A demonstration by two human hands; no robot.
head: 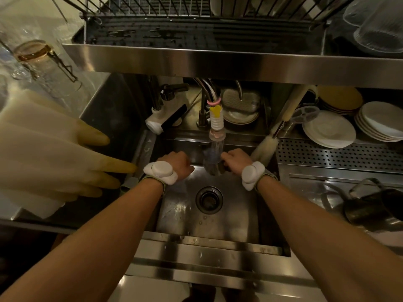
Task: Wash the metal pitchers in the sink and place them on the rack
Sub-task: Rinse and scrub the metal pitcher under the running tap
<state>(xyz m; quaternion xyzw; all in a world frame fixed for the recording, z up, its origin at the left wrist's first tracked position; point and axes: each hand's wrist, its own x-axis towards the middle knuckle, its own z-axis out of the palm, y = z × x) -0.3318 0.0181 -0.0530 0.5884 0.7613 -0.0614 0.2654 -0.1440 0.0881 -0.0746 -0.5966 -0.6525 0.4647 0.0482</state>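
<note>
sink station: both hands at the tap, pitcher on the counter

head view. the sink [246, 216] fills the centre, its drain [209, 199] near the middle of the basin. the tap [216, 124] stands at the sink's 12 o'clock edge, and water runs from its clear nozzle.

the left hand [177, 164] is at 11 o'clock of the drain. its fingers are curled under and hidden by the back of the hand, so it cannot be told whether it grasps anything. the right hand [236, 159] is at 1 o'clock of the drain. its fingers curl round a small dark object [220, 170] under the stream; what the object is cannot be told.

a metal pitcher [370, 208] lies on the wet counter at 3 o'clock of the sink, well apart from both hands. the rack [152, 9] sits on the shelf at 12 o'clock, above the tap.

pale rubber gloves [54, 153] hang at 9 o'clock. stacked plates [329, 131] stand at 2 o'clock, with a bottle brush [265, 149] leaning just beside the right hand.
</note>
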